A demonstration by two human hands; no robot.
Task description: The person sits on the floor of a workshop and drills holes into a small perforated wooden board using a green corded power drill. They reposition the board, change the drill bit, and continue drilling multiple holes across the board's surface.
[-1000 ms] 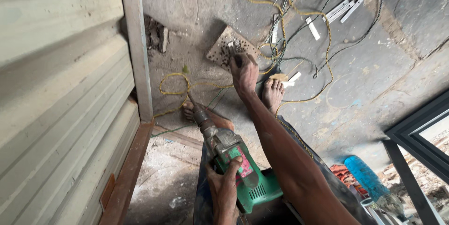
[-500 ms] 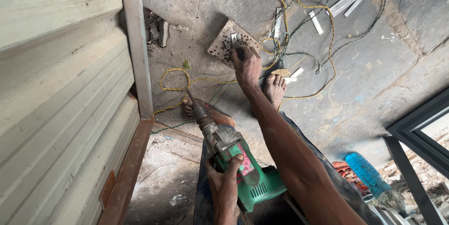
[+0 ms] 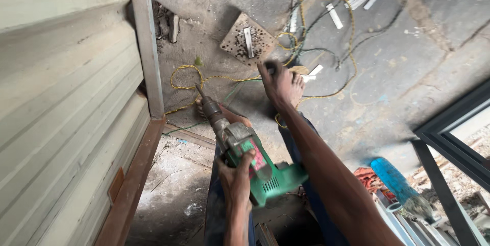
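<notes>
— What does the left hand (image 3: 236, 178) have?

— It is clamped around the body of a green plastic power drill with a grey metal chuck (image 3: 250, 161). The drill sits low in the middle of the view, above the person's lap, with its bit slanting up and to the left towards the grey metal post (image 3: 146, 41) at the edge of the pale corrugated wall panel (image 3: 61, 108).

— And the right hand (image 3: 278, 83)?

— Stretched forward, well apart from the left one, over the grey concrete floor (image 3: 408, 62). It is blurred — the fingers look curled, but I cannot tell whether they grip anything. A bare foot (image 3: 297, 83) lies just beside it.

— What lies around them?

— A twisted yellow cord (image 3: 204, 78) loops across the floor beyond the drill's tip and runs on under the right hand. Further off sits a square brown board riddled with small holes (image 3: 244, 41), with a pale strip lying on it. Short white plastic tube pieces (image 3: 334, 15) are scattered near the top, among dark and yellow wires.

— Anything on the right?

— A blue plastic bottle (image 3: 394, 180) lies on its side near a dark metal frame (image 3: 449, 123) — both well apart from the drill.
</notes>
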